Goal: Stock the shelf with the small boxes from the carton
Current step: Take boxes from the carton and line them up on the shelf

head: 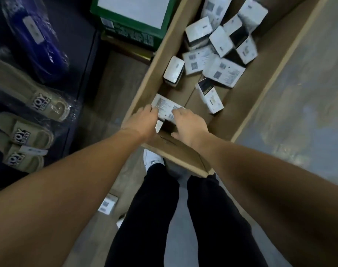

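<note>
Both arms extend forward and down, converging. The left hand (pixel 145 120) and right hand (pixel 187 123) have curled fingers, each gripping one end of a flat item.

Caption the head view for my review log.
Both hands, left hand and right hand, grip one small white printed box inside the long brown cardboard carton.

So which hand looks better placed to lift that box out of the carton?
Probably the left hand: its fingers curl over the small box's end. The right hand only covers the other end, thumb spread below it.
</note>
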Action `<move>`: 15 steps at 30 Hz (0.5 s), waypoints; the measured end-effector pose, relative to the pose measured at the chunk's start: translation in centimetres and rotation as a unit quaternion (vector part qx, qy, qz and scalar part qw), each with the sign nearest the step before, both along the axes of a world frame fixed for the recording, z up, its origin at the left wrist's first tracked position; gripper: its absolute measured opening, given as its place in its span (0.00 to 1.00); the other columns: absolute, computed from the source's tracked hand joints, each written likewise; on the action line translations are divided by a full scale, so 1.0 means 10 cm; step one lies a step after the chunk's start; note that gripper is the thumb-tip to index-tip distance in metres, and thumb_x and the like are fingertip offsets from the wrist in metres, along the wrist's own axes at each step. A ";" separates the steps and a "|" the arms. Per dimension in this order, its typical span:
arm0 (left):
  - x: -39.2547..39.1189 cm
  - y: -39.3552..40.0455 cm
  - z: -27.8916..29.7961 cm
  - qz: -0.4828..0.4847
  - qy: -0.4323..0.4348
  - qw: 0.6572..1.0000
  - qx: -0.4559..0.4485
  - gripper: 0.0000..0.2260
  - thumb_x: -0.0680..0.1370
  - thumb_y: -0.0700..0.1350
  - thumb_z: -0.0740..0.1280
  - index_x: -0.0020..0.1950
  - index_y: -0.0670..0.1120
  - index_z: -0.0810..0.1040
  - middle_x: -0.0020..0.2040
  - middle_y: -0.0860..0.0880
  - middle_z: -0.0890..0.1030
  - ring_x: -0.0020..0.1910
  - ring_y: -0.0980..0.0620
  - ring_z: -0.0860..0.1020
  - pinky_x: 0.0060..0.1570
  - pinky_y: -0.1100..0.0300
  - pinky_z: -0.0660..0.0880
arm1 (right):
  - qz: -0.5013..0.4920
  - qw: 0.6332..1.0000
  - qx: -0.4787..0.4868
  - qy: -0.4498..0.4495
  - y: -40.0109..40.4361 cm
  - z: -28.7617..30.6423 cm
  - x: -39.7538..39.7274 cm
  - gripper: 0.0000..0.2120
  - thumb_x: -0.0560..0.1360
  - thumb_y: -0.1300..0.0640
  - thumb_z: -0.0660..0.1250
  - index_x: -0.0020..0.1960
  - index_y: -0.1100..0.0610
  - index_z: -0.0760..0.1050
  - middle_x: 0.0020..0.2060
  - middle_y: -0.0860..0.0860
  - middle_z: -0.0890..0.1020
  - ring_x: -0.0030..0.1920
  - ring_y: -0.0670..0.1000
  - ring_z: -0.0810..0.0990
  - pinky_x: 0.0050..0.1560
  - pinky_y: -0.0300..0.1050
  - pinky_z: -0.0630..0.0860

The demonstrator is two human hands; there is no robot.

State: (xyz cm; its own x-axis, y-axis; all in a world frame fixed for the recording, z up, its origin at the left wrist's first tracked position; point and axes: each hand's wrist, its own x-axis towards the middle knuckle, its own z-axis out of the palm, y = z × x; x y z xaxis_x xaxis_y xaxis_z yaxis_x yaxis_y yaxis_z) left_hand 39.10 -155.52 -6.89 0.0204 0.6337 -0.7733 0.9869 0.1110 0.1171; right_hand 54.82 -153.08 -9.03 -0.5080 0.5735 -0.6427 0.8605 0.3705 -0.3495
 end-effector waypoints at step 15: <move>0.11 -0.04 -1.61 -0.087 0.101 0.985 -0.106 0.23 0.82 0.40 0.60 0.77 0.41 0.59 0.76 0.40 0.59 0.75 0.35 0.52 0.71 0.44 0.61 | -0.205 0.964 -0.157 0.065 -0.40 -1.77 -0.61 0.22 0.77 0.65 0.62 0.71 0.58 0.68 0.66 0.58 0.74 0.65 0.58 0.74 0.66 0.50 0.71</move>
